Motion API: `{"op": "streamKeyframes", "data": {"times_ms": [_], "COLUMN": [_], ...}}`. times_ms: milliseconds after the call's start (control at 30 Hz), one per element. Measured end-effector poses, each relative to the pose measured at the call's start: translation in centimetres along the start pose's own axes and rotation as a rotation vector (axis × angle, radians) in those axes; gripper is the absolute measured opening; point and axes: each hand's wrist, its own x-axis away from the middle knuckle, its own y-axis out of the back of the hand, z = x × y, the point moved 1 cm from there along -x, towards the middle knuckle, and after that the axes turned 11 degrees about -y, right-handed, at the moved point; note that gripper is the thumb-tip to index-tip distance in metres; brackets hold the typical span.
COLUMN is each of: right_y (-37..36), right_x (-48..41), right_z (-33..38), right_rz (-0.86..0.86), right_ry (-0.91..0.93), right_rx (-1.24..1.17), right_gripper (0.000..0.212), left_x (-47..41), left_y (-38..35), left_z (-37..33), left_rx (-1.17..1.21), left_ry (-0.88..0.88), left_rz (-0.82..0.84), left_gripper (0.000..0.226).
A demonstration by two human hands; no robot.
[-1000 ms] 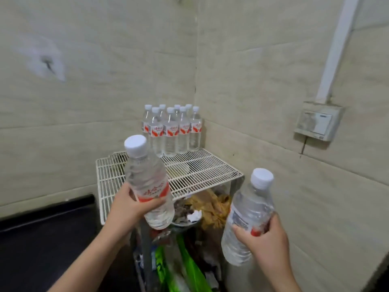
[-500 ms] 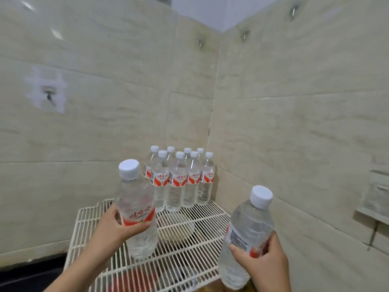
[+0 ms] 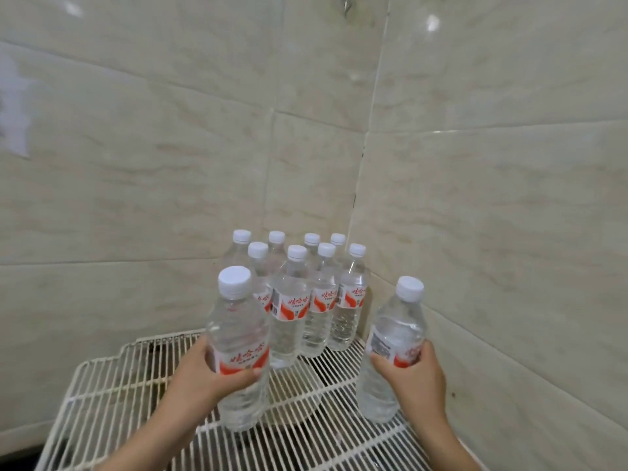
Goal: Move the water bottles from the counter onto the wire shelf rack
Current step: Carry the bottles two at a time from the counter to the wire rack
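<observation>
Ten clear plastic water bottles, head view, all ribbed and cylindrical, with white screw caps and red-and-white paper labels.

Item 1: eight standing bottles, upright in two close rows, packed into the back corner of the wire shelf rack.

Item 2: wire shelf rack, white coated wire, thin parallel bars inside a heavier rim with rounded corners. A pale round shape shows dimly through the bars beneath; what it is cannot be told.

Item 3: tiled walls, glossy beige, marble-veined, meeting in a corner behind the bottles.

Item 4: left-hand bottle, upright, in front of the cluster and covering part of its left side. The left hand wraps it at label height, thumb across the front.

Item 5: right-hand bottle, tilted slightly, just beside the right wall and apart from the cluster. The right hand grips its middle from the right, thumb over the label's edge.

Both bases sit low over the bars; contact cannot be told.
</observation>
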Motion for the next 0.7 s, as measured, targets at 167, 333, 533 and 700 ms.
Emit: {"op": "streamKeyframes", "data": {"times_ms": [167,333,533,700], "right_y": [-1.4,-3.6,-4.8,-4.1], "right_x": [-4.9,-8.5,-9.9,-10.8], "right_z": [0.9,0.4,-0.5,-0.8], "right_rz": [0.012,0.034,0.144,0.249], "right_ry": [0.028,0.03,0.073,0.08], "right_rx": [0.059,0.105,0.105,0.088], "right_gripper": [0.051,0.067,0.089,0.072], "left_x": [-2.3,-3.6,-4.3,-5.2], "left_y": [-2.6,-6.0,-10.0,-12.7], "left_z": [0.4,0.4,0.6,1.0], "left_rx": [-0.038,-0.052,-0.083,-0.083], "left_ry": [0.058,0.038,0.011,0.017], "left_rz": [-0.031,-0.059,-0.032,-0.033], "left_gripper": [0.062,0.063,0.062,0.057]}}
